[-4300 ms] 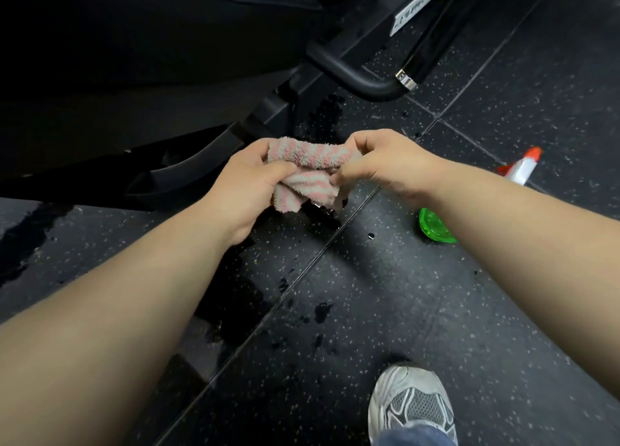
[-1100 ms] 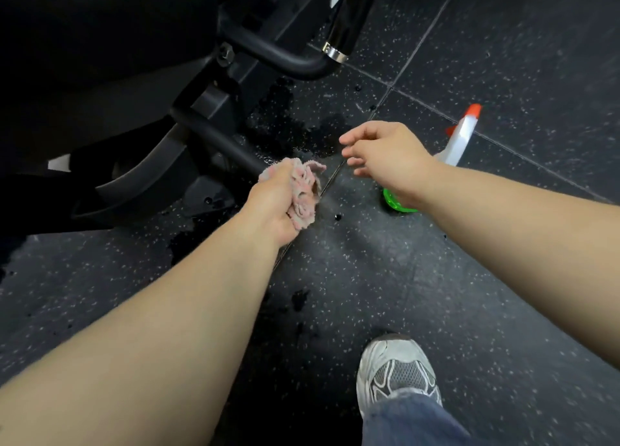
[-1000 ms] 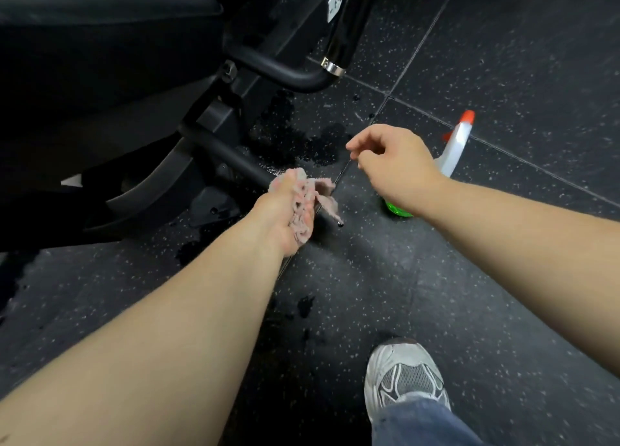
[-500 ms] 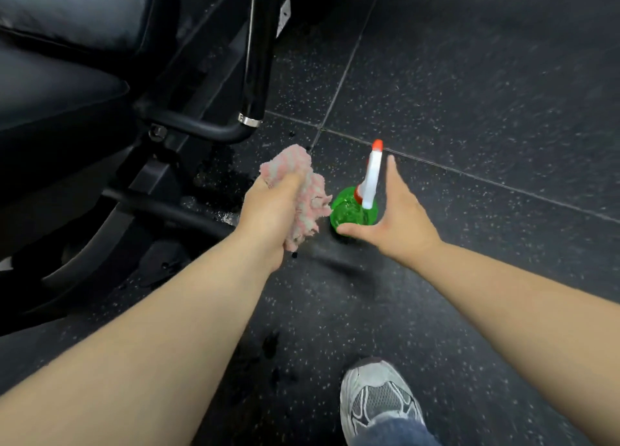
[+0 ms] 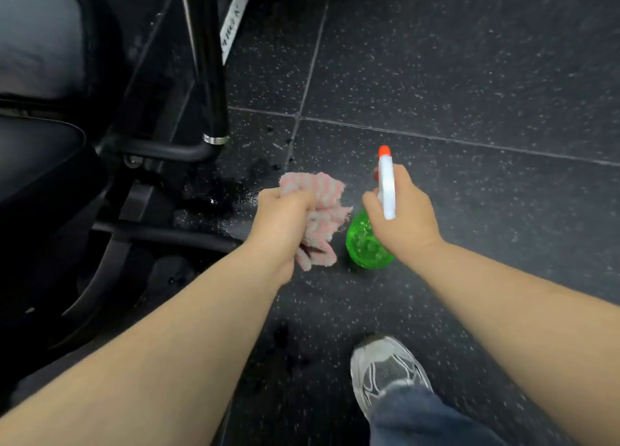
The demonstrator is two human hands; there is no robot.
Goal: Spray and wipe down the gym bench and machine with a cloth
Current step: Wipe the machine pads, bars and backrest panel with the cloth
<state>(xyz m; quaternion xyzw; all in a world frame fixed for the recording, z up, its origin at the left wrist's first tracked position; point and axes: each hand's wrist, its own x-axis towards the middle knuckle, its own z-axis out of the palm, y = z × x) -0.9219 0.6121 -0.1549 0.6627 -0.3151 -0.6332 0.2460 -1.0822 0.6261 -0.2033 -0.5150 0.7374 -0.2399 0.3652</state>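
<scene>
Left hand [image 5: 285, 224] is fisted round a bunched pink-and-white striped cloth [image 5: 318, 211], fingers curled tight, cloth ends sticking out above the knuckles and hanging below the palm. Right hand [image 5: 402, 217] wraps the neck of a spray bottle [image 5: 365, 241], fingers curled under the white sprayer head [image 5: 386, 190], thumb on the near side; trigger finger position can't be made out. Bottle body is clear green, nozzle tip orange [image 5: 384, 151], pointing away from the camera. Bottle base looks to be on or just above the floor, hard to say which. Cloth and bottle sit just beside each other, cloth edge near the green body.

Gym bench [image 5: 37, 150] with black padded seat fills the left side. Its black metal frame [image 5: 161, 150] runs below the pad, a tube with a chrome ring [image 5: 216, 139] going up, white label [image 5: 233, 19] on the upright, text blurred. Wet dark patches [image 5: 228, 194] on the black speckled rubber floor tiles [image 5: 469, 76] by the frame foot. Grey-white sneaker [image 5: 385, 372] and blue jeans leg [image 5: 422, 422] at the bottom.
</scene>
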